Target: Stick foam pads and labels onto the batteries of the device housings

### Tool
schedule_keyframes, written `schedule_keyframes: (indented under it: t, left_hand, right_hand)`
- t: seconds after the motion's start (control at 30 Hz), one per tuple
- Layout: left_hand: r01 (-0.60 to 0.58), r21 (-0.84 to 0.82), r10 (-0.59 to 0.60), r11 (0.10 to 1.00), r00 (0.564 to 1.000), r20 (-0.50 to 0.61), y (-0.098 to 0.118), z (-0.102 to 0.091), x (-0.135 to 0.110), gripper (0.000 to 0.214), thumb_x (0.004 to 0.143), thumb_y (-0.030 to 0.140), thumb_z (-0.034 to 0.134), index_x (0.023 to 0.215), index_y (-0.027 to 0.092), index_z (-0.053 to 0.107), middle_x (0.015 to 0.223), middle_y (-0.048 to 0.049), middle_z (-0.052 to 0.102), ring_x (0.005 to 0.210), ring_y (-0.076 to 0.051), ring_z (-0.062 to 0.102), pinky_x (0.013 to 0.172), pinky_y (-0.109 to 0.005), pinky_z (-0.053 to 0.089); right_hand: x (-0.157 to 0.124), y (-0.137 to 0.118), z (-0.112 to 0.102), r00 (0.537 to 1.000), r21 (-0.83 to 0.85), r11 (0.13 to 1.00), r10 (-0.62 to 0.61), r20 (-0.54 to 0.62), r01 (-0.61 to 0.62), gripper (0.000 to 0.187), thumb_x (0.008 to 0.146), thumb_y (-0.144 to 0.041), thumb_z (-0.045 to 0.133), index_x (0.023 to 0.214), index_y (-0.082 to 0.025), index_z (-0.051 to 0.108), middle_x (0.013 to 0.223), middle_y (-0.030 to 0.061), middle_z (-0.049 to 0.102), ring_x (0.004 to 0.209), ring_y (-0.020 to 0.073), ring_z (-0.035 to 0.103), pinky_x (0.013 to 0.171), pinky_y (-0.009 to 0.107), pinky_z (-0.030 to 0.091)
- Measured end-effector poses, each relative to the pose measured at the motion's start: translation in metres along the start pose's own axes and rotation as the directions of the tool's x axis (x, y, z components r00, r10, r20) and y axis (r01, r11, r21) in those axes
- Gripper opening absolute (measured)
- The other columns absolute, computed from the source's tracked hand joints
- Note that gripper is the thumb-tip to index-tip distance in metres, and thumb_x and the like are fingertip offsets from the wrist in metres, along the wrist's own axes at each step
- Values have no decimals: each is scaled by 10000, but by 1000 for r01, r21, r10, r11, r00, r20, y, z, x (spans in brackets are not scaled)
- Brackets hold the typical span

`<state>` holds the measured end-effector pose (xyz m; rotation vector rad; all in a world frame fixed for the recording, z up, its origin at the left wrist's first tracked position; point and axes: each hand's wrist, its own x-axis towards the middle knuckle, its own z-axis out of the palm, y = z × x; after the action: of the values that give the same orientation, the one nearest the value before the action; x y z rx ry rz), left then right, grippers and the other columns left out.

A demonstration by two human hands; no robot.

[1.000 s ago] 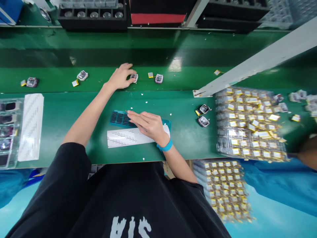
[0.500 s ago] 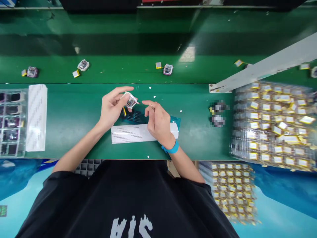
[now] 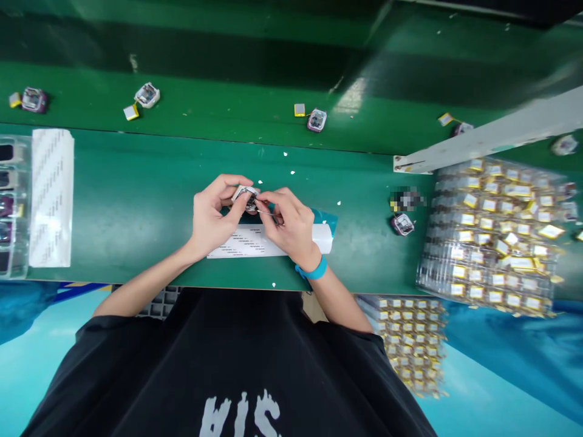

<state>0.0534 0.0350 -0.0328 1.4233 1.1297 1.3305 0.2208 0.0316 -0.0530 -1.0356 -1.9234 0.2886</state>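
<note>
My left hand [image 3: 213,215] grips a small white watch-like module [image 3: 243,195] just above the green bench. My right hand [image 3: 288,223], with a blue wristband, pinches thin tweezers [image 3: 266,212] whose tip meets the module. Both hands are closed and close together. Under them lie a white label strip [image 3: 255,243] and a teal sheet [image 3: 325,217], partly hidden by the hands.
More modules with yellow batteries lie on the conveyor belt: [image 3: 146,94], [image 3: 316,119], [image 3: 33,99]. Trays of yellow-tagged batteries [image 3: 496,227] fill the right side. A white sheet [image 3: 51,197] and a tray of parts [image 3: 8,200] sit at left. One module [image 3: 401,224] rests near the trays.
My left hand picked a module off the belt and brought it over the label strip. My right hand lifted from the teal sheet and met it with tweezers.
</note>
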Motion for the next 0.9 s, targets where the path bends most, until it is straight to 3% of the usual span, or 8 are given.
schedule_keyframes:
  t: [0.2,0.33,0.47,0.57,0.7,0.9]
  left_hand:
    - [45,15,-45,999,999,25,-5,-4,1,100,948,273,697,1032,219,705,885,-33,802,764,-169,774,685,-291,652]
    - [92,-74,-90,993,995,30,-7,-5,5,137,917,276,741,1010,226,654,878,-26,791,698,-158,759,656,-282,653]
    - [117,-128,-115,985,993,24,-6,-4,6,144,882,245,756,981,221,653,844,-10,780,613,-136,728,601,-266,646]
    - [145,-109,-133,983,985,111,-6,-4,5,128,869,239,764,977,206,704,808,-5,761,575,-130,720,549,-249,626]
    - [269,-112,-232,957,935,268,-6,-6,6,111,859,256,776,964,225,761,776,-4,758,531,-152,721,523,-283,630]
    - [367,-205,-290,907,900,326,-4,-10,10,95,853,229,792,940,264,807,769,-7,767,517,-160,724,545,-307,656]
  right_hand:
    - [-2,4,-2,988,-1,1000,6,152,-6,173,1066,-187,532,1125,-217,692,1016,35,744,873,147,730,725,274,616]
    - [0,7,-4,993,98,994,36,113,-47,160,1056,-237,582,1185,-206,671,1022,46,752,852,153,729,731,291,635]
    - [3,8,-7,998,113,993,22,66,-29,99,1041,-197,603,1077,-211,694,1011,42,744,886,152,721,719,278,620]
    - [3,8,-8,999,112,993,37,7,-38,88,1027,-179,615,1055,-205,695,981,36,737,868,145,711,713,274,606]
    - [3,10,-9,997,31,996,80,-19,-79,113,1031,-194,610,1074,-218,711,1005,36,758,861,155,729,710,300,617]
    - [-1,17,-11,999,-20,999,-47,28,48,205,1035,-126,556,1113,-205,728,1024,41,794,881,147,759,729,262,621]
